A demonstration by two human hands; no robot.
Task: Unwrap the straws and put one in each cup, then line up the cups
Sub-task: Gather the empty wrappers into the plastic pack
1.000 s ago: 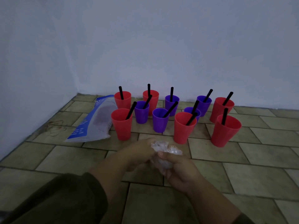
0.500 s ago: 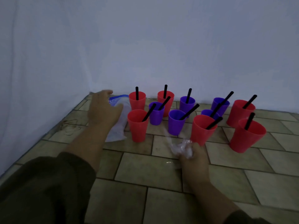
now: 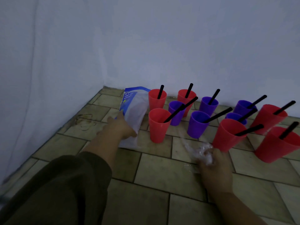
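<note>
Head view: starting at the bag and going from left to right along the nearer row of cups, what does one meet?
Plastic bag → left red cup → purple cup → middle red cup → right red cup.

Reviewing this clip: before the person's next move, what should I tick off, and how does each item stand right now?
1. Straw in every cup: ok; each red cup and purple cup in view holds a black straw.
2. Cups lined up: not ok; they stand in a loose cluster.
3. Wrappers in hand: ok; right hand grips crumpled wrappers.
4. Bag reached: ok; left hand touches the bag.
5. Bag mouth open: cannot tell.
</note>
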